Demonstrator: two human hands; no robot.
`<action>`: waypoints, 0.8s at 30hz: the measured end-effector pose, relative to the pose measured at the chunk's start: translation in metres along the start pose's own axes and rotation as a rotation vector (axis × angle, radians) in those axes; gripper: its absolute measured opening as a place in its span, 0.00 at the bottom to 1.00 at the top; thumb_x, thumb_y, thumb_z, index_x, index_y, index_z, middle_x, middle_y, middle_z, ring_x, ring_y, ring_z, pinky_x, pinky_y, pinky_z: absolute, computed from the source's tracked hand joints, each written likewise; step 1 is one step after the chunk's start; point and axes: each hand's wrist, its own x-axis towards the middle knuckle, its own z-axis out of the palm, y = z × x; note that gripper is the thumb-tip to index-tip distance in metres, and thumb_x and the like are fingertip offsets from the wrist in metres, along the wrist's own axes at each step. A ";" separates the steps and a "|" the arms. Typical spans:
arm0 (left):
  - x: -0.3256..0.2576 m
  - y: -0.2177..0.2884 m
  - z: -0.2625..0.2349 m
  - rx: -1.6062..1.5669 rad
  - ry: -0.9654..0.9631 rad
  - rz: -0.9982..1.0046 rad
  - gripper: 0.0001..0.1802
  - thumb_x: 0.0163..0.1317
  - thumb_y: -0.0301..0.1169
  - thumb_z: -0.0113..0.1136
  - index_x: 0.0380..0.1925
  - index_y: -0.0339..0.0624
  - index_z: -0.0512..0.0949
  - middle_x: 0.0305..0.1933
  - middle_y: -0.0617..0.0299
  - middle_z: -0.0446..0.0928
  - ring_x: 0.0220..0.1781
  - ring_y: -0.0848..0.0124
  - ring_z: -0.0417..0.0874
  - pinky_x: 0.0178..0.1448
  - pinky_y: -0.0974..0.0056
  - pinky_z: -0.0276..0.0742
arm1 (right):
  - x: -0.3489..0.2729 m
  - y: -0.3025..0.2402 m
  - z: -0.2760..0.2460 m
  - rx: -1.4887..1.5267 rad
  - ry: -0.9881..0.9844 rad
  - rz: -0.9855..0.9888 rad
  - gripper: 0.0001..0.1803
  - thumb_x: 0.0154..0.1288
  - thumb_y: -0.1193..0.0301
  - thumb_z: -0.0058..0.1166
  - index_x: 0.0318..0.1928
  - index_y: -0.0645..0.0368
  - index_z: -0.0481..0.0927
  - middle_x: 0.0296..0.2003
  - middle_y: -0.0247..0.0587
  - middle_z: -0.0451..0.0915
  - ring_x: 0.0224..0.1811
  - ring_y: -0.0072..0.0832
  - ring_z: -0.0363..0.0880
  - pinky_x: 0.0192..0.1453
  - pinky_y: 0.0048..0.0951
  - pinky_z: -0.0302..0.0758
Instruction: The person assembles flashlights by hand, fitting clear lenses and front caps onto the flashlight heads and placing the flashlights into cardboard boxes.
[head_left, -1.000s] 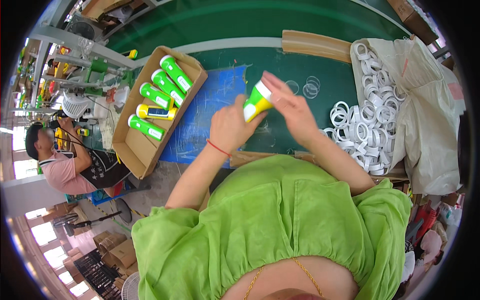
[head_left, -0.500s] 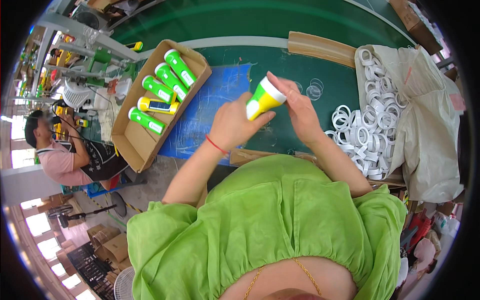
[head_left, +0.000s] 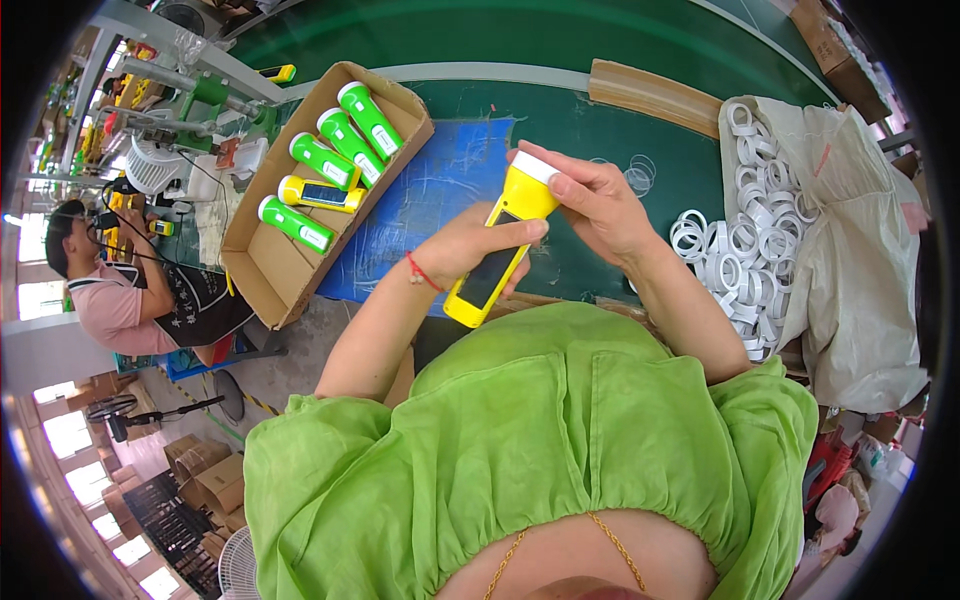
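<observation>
Tilted above the bench, a yellow flashlight (head_left: 524, 197) shows a dark panel along its body and a white ring round its head. My left hand (head_left: 468, 245) is closed round the body, thumb across the panel. At the head end, my right hand (head_left: 604, 203) grips the white ring between thumb and fingers. Several green flashlights (head_left: 370, 118) and a yellow one (head_left: 321, 194) lie in an open cardboard box (head_left: 262, 270) on the left. To the right, a heap of white rings (head_left: 742, 268) spreads out of a pale sack (head_left: 850, 250).
Blue sheeting (head_left: 418, 190) covers part of the green bench (head_left: 560, 110) beside the box. Thin clear discs (head_left: 640, 176) lie beyond my right hand. A cardboard strip (head_left: 655, 97) runs along the far edge. At far left, a person in pink (head_left: 115, 300) sits near a green press (head_left: 208, 95).
The flashlight has turned in my hands, so its yellow panelled side now shows instead of the green side. My right fingers have gone from flat against its head to gripping the ring.
</observation>
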 end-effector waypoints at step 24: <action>-0.001 0.002 -0.027 -0.298 0.043 0.672 0.32 0.58 0.49 0.61 0.55 0.39 0.68 0.48 0.53 0.75 0.50 0.60 0.78 0.56 0.54 0.75 | -0.021 0.024 0.026 -0.556 -0.155 0.320 0.32 0.46 0.64 0.69 0.52 0.60 0.71 0.35 0.42 0.79 0.31 0.28 0.77 0.38 0.28 0.73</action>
